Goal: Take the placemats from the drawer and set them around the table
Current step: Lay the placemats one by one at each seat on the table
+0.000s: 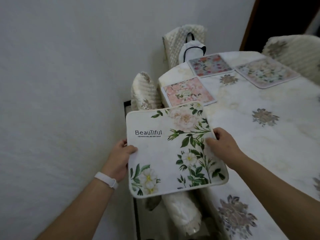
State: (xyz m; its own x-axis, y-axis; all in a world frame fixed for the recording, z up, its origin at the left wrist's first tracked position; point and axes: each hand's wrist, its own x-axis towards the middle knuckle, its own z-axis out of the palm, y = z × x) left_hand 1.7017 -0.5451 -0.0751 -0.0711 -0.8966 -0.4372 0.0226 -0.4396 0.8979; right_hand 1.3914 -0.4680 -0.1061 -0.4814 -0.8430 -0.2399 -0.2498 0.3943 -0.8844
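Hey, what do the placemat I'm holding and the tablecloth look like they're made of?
Placemat: likely soft printed fabric, matte, with a bound cream edge that curls slightly at one side. Tablecloth: seemingly plush, fuzzy cloth, matte, with greyish flower motifs; whether those are woven or printed is unclear.

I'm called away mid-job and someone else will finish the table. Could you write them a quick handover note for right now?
Left hand grips the left edge of the white "Beautiful" placemat; right hand pinches its right edge. The mat is held in the air by the table's near left side, not laid down.
Done: three mats lie flat on the table: a pink floral placemat, a multicoloured floral placemat beyond it, and a pale floral placemat right of that.
Left: lay the held mat at a free place. The drawer is out of view, so I cannot tell if more remain.
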